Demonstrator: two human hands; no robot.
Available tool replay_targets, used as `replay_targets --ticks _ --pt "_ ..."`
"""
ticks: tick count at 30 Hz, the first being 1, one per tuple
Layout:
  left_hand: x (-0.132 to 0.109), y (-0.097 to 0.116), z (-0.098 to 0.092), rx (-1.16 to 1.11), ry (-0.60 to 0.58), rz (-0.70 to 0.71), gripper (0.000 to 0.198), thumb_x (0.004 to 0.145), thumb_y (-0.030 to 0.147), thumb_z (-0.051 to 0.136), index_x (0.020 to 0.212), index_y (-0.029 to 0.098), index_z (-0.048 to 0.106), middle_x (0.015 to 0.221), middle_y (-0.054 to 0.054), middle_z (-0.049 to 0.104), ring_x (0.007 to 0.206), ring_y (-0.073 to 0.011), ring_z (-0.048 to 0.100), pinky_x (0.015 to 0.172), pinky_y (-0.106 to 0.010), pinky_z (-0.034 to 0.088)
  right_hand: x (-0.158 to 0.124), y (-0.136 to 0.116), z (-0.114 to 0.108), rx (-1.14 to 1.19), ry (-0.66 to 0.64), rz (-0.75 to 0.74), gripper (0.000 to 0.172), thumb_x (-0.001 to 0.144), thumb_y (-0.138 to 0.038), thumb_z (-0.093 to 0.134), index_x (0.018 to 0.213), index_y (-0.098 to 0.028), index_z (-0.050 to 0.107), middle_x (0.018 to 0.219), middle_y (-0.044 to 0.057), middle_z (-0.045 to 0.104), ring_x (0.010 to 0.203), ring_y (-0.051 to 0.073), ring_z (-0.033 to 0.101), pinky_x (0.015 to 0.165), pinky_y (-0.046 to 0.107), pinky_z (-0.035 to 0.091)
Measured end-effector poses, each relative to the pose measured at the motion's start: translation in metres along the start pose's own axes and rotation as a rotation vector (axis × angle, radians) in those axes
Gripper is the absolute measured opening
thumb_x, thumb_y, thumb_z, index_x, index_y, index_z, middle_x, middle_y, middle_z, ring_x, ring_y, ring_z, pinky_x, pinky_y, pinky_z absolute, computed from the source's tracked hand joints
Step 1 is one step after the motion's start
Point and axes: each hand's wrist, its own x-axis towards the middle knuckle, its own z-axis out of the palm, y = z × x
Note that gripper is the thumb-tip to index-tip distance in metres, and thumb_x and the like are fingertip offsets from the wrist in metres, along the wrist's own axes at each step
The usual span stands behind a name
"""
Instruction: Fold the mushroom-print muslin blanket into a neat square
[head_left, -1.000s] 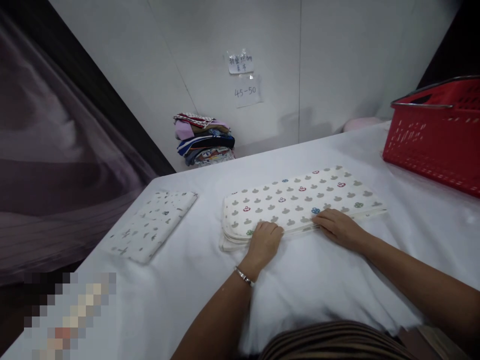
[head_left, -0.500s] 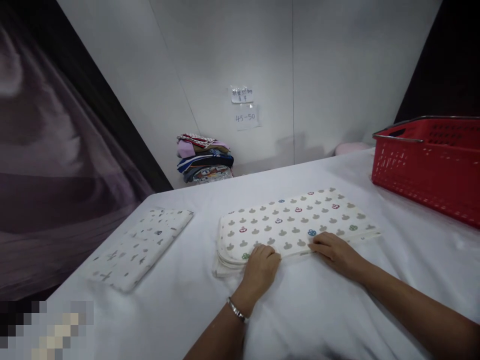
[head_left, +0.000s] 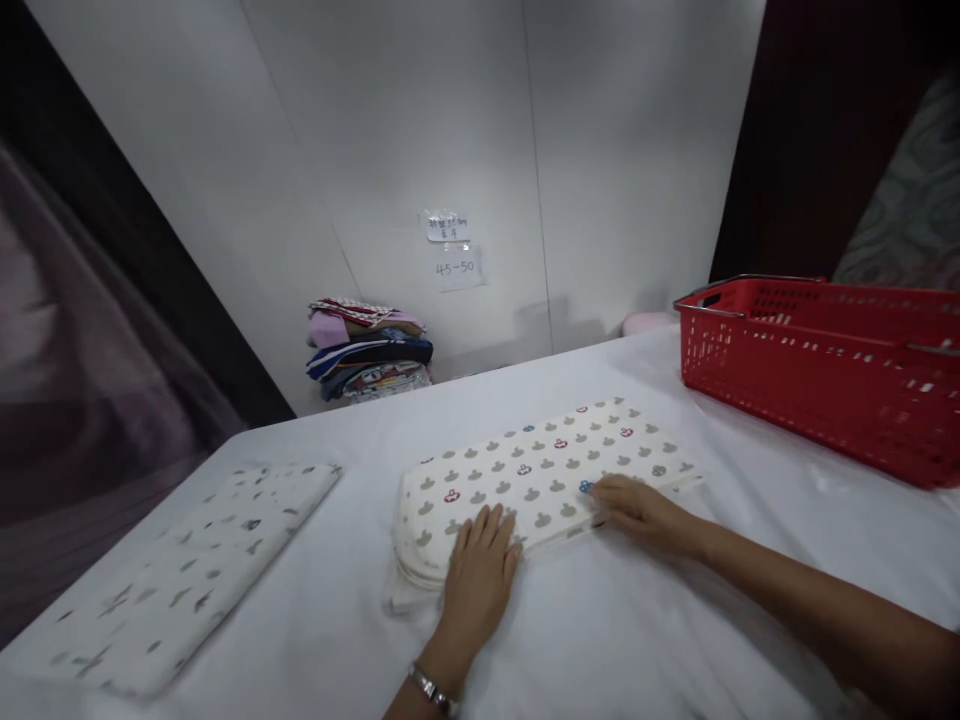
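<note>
A folded cream cloth with small grey, red and blue prints lies on the white-covered table in front of me. My left hand lies flat on the cloth's near left corner, fingers stretched out and open. My right hand rests on the cloth's near edge towards the right, fingers extended and pressing down. Neither hand holds anything.
A second folded white cloth with dark prints lies at the left of the table. A red plastic basket stands at the right. A stack of folded clothes sits at the back by the white wall, under two paper notes.
The view has swung to the right and up. My left hand has gone from curled at the cloth's edge to lying flat on it. My right hand stays at the near edge.
</note>
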Motion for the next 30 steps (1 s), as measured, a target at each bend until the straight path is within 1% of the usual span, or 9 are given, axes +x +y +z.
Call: replay_targets --ticks 4,7,9,14,17,20,24,27,30 --pt "0.001 0.0 -0.001 0.032 -0.023 -0.011 0.041 0.095 0.031 0.036 0.134 0.026 0.05 0.142 -0.001 0.045 0.133 -0.0231 0.04 0.109 -0.048 0.035 -0.005 0.045 -0.013 -0.239 0.06 0.261 0.045 0.092 -0.038 0.036 0.126 -0.018 0.057 0.135 0.015 0.05 0.126 0.029 0.044 0.103 0.048 0.039" --pt "0.001 0.002 -0.004 0.024 -0.065 -0.037 0.043 0.095 0.033 0.034 0.135 0.026 0.049 0.143 0.0 0.043 0.134 -0.0239 0.038 0.111 -0.049 0.033 -0.019 0.074 -0.008 -0.376 -0.056 0.487 0.056 0.091 -0.047 0.034 0.135 -0.016 0.049 0.145 0.015 0.039 0.136 0.032 0.03 0.108 0.052 0.03" --pt "0.001 0.003 -0.007 -0.008 -0.112 -0.06 0.045 0.094 0.035 0.032 0.136 0.026 0.048 0.145 0.0 0.041 0.136 -0.0241 0.036 0.112 -0.05 0.031 -0.028 0.085 -0.002 -0.401 -0.106 0.563 0.059 0.092 -0.05 0.03 0.139 -0.016 0.044 0.148 0.014 0.034 0.139 0.03 0.025 0.111 0.049 0.025" --pt "0.01 -0.001 -0.022 -0.206 -0.262 -0.163 0.048 0.094 0.042 0.028 0.137 0.029 0.047 0.146 0.001 0.039 0.137 -0.0216 0.032 0.113 -0.048 0.029 -0.024 0.099 -0.001 -0.361 -0.138 0.539 0.057 0.09 -0.052 0.033 0.136 -0.021 0.047 0.147 0.012 0.037 0.137 0.031 0.029 0.108 0.052 0.031" --pt "0.03 -0.016 -0.033 -0.256 -0.285 -0.235 0.05 0.093 0.046 0.03 0.133 0.026 0.051 0.145 -0.003 0.04 0.136 -0.0215 0.034 0.111 -0.043 0.032 0.003 0.105 -0.007 -0.385 -0.101 0.507 0.058 0.09 -0.05 0.035 0.138 -0.02 0.044 0.147 0.013 0.035 0.137 0.031 0.028 0.107 0.052 0.031" --pt "0.05 -0.041 -0.038 -0.128 -0.244 -0.312 0.051 0.093 0.046 0.033 0.135 0.022 0.049 0.148 -0.008 0.035 0.139 -0.0248 0.028 0.113 -0.047 0.024 0.036 0.112 -0.009 -0.416 -0.059 0.505 0.058 0.09 -0.049 0.036 0.141 -0.019 0.04 0.151 0.012 0.03 0.139 0.03 0.022 0.11 0.05 0.028" --pt "0.054 -0.075 -0.03 0.124 -0.313 -0.451 0.047 0.091 0.038 0.041 0.135 0.022 0.047 0.152 -0.011 0.029 0.141 -0.0307 0.022 0.109 -0.057 0.021 0.057 0.131 -0.005 -0.407 -0.057 0.569 0.062 0.09 -0.05 0.035 0.143 -0.017 0.036 0.152 0.013 0.027 0.139 0.031 0.021 0.109 0.052 0.028" --pt "0.043 -0.086 -0.021 0.218 -0.359 -0.357 0.044 0.086 0.022 0.048 0.129 0.03 0.053 0.152 -0.008 0.03 0.141 -0.0346 0.019 0.106 -0.063 0.02 0.053 0.146 0.0 -0.372 -0.074 0.641 0.067 0.089 -0.055 0.033 0.143 -0.016 0.036 0.153 0.013 0.024 0.138 0.033 0.023 0.106 0.053 0.034" --pt "0.036 -0.089 -0.013 0.149 -0.279 -0.331 0.042 0.084 0.02 0.051 0.122 0.034 0.059 0.149 -0.006 0.035 0.14 -0.0368 0.02 0.105 -0.067 0.018 0.046 0.153 0.003 -0.362 -0.081 0.63 0.069 0.09 -0.057 0.03 0.143 -0.013 0.036 0.154 0.012 0.02 0.139 0.033 0.021 0.105 0.05 0.035"
